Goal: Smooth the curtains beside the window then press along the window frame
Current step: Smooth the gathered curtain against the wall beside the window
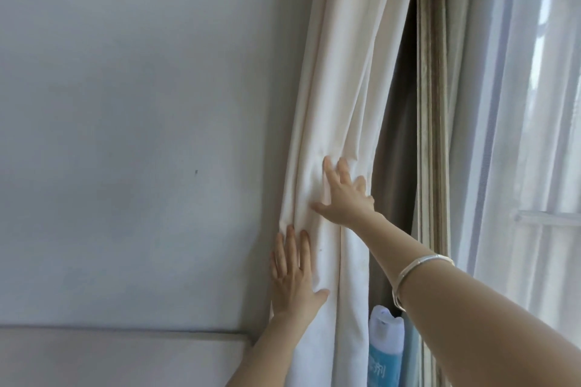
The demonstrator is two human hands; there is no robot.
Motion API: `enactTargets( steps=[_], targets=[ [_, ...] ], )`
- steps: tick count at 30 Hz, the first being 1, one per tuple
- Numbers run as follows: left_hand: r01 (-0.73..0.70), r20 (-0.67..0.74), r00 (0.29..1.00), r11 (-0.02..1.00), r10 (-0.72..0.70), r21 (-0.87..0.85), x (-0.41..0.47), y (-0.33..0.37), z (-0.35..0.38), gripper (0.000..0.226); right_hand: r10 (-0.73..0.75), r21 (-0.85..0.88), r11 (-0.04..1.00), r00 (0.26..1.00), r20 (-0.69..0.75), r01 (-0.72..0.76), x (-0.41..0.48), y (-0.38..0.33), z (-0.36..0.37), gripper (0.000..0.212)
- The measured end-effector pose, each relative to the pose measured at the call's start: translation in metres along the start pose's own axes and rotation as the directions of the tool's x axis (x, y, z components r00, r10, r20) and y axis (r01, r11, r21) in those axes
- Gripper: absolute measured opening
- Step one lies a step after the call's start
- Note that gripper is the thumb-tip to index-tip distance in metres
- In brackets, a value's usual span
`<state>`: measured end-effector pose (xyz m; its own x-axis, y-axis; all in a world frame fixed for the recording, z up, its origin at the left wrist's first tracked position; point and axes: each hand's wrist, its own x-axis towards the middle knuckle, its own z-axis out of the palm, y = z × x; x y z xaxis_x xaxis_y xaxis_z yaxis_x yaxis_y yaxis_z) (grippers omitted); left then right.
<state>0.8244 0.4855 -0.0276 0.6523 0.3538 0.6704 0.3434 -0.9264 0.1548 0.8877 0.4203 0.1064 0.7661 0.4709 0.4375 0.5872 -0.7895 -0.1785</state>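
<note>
Cream curtain [339, 88], gathered beside window frame [432, 104]. Left hand [292, 273] flat, fingers spread, gripping nothing. Right hand [344, 195] likewise, higher up.

In front of me the plain pale grey-blue painted wall [132, 122] fills the left of my view — one small dark speck [196, 171] marks it near the middle. Along its foot runs a flat off-white ledge [119, 355] with a straight front edge. To my right, bright daylight comes through a sheer white net drape [515, 135], washing that side pale. In the dim gap low down stands a light blue spray can with a white cap [386, 342] — its label bears print I cannot read.
</note>
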Motion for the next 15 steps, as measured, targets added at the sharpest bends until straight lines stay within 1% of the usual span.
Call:
enactTargets(
  steps=[4, 6, 8, 10, 15],
  targets=[
    [-0.009, 0.058, 0.998, 0.994, 0.015, -0.109, -0.029, -0.002, -0.025, 0.116, 0.035, 0.008, 0.999, 0.999, 0.039, -0.036, -0.046, -0.01, -0.017, 0.089],
    [-0.05, 0.121, 0.99, 0.985, 0.07, -0.167, -0.043, -0.004, -0.034, 0.108, 0.053, 0.0, 0.999, 0.997, 0.057, -0.053, -0.074, -0.016, -0.028, 0.09],
    [-0.06, 0.11, 0.991, 0.983, 0.08, -0.175, -0.059, -0.005, -0.047, 0.103, 0.07, -0.012, 0.998, 0.995, 0.073, -0.069, -0.098, -0.019, -0.037, 0.091],
    [-0.088, 0.104, 0.988, 0.974, 0.111, -0.207, -0.08, -0.003, -0.073, 0.104, 0.101, -0.031, 0.995, 0.991, 0.082, -0.099, -0.133, -0.028, -0.053, 0.093],
    [-0.13, 0.06, 0.987, 0.964, 0.148, -0.231, -0.112, 0.006, -0.118, 0.106, 0.112, -0.064, 0.992, 0.989, 0.091, -0.107, -0.18, -0.041, -0.085, 0.093]
  ],
)
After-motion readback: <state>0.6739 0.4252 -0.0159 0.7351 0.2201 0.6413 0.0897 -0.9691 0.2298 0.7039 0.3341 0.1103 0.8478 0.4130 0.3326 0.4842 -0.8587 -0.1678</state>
